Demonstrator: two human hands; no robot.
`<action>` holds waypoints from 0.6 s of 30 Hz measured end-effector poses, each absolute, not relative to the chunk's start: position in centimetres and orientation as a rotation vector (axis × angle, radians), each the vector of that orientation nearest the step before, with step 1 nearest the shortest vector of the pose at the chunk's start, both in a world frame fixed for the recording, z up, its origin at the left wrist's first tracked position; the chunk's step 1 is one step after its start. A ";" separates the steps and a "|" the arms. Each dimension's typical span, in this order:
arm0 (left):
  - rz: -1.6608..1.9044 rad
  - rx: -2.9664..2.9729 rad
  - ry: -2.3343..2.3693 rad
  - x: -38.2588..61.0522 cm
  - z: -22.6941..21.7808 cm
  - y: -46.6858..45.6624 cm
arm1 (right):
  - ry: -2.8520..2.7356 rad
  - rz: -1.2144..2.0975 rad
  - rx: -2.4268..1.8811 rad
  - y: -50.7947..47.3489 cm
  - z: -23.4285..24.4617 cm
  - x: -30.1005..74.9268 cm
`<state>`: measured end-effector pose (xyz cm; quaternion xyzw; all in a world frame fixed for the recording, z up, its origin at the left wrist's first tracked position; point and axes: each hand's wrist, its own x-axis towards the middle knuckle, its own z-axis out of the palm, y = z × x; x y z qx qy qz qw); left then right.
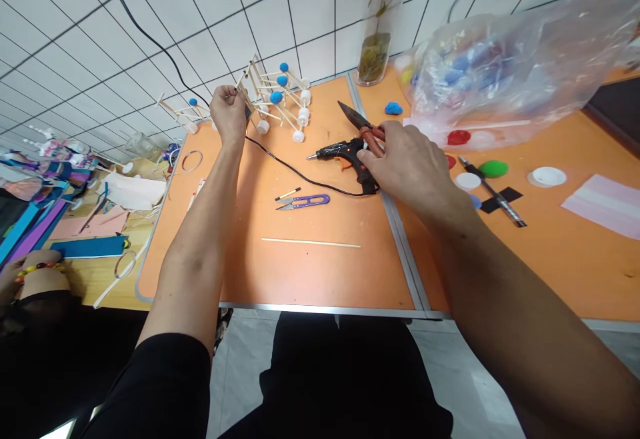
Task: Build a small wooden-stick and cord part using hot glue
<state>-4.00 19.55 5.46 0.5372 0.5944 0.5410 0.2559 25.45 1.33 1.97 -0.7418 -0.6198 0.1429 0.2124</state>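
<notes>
My right hand [417,162] is closed round the reddish handles of a pair of pliers [361,121], whose dark jaws point up and to the left. Just below the pliers lies a black hot glue gun [345,152], its nozzle to the left. At the back of the table my left hand [229,114] has its fingers pinched together beside several stick models [273,96] with white wheels and blue balls. What is between those fingertips I cannot make out. Purple thread snips [310,202], a short black-tipped stick [288,194] and a long thin stick [311,242] lie in front.
A glass bottle [375,52] stands by the tiled wall. To the right are a plastic bag [515,66] of coloured clay, a pen [500,199] and a white lid [547,176]. A black cord [295,171] crosses the table. Another person's hand [30,269] rests at far left among craft materials.
</notes>
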 end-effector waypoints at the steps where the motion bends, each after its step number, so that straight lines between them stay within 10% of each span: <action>1: 1.469 1.455 1.616 -4.0 5.4 19.7 | -1.717 0.397 -2.055 1.3 1.9 25.5; 18: 1.870 0.945 1.417 -8.4 5.0 14.4 | -1.937 0.335 -1.655 0.4 1.8 23.8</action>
